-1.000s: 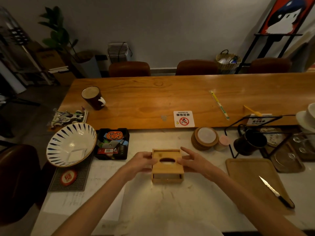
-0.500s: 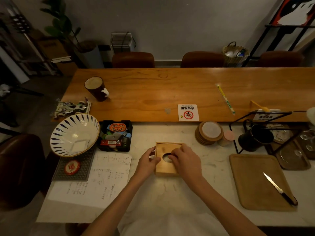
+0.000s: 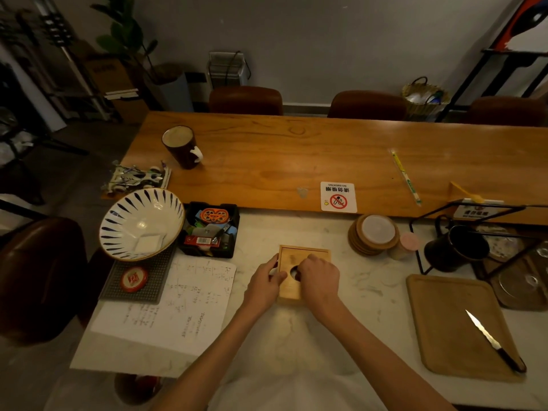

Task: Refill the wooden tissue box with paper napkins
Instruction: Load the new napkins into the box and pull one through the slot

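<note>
1 tissue box (image 3: 302,256), 2 hands on it, approx 1 napkin inside

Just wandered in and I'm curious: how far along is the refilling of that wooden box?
Early, it seems. Done: the wooden tissue box sits flat on the marble counter. In hand: the left hand steadies its left edge; the right hand rests on the lid by the oval slot. Left: opening it and loading napkins; no fresh stack is clearly visible.
</note>
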Available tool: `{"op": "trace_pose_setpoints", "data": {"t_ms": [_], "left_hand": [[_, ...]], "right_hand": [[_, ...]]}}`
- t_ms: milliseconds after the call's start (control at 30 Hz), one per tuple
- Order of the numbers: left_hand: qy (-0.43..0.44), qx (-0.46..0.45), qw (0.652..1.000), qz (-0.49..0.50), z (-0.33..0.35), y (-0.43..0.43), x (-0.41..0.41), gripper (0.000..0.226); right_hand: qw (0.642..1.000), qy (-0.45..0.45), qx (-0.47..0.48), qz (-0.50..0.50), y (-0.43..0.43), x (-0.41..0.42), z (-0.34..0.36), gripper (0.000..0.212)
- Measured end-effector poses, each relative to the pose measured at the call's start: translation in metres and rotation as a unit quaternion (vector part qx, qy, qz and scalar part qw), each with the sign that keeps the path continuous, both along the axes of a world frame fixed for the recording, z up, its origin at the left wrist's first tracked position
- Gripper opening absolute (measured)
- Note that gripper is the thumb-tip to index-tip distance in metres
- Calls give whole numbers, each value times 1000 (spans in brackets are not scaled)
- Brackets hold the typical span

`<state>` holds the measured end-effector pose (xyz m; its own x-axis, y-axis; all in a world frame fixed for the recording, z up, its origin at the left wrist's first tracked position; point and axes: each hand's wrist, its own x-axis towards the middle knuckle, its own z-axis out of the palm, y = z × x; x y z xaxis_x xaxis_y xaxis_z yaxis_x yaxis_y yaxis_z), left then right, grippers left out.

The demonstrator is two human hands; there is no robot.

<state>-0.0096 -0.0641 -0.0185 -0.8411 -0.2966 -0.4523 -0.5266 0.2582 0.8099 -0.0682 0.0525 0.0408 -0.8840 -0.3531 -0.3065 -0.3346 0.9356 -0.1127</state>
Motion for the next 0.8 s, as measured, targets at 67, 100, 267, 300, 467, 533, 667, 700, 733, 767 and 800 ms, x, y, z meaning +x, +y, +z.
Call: {"op": "trace_pose_setpoints", "data": {"t_ms": [67, 100, 267, 300, 467, 533, 667, 700, 733, 767, 800], "left_hand": [[-3, -2, 1000, 9, 12, 3, 2, 51], [-1, -4, 1000, 12, 16, 5, 3, 49], [-3, -24, 1000, 16, 21, 9, 6, 46], [-3, -26, 1000, 15, 20, 9, 6, 46], [-2, -15, 1000, 28, 10, 8, 8, 51], [-2, -15, 999, 31, 10, 8, 7, 50], [32, -47, 998, 24, 21, 13, 7, 55], [60, -73, 995, 11, 23, 13, 7, 56], [92, -110, 990, -10, 25, 13, 7, 55], [120, -143, 982, -35, 26, 13, 6, 50], [138, -165, 975, -62, 27, 12, 5, 42]], "right_hand": [[1000, -9, -4, -2, 1, -1, 1, 14], [1000, -13, -4, 0, 1, -1, 1, 14], [1000, -9, -22, 2, 4, -1, 0, 15], [1000, -6, -22, 3, 5, -1, 0, 15], [999, 10, -16, 33, 12, -4, 3, 20], [999, 8, -32, 37, 20, -7, 2, 20], [996, 9, -84, 37, 37, -6, 1, 19], [994, 17, -98, 36, 40, -3, 0, 18], [993, 30, -113, 35, 43, 1, -1, 18], [990, 44, -129, 34, 46, 4, -3, 18], [987, 57, -146, 35, 48, 8, -5, 17]]}}
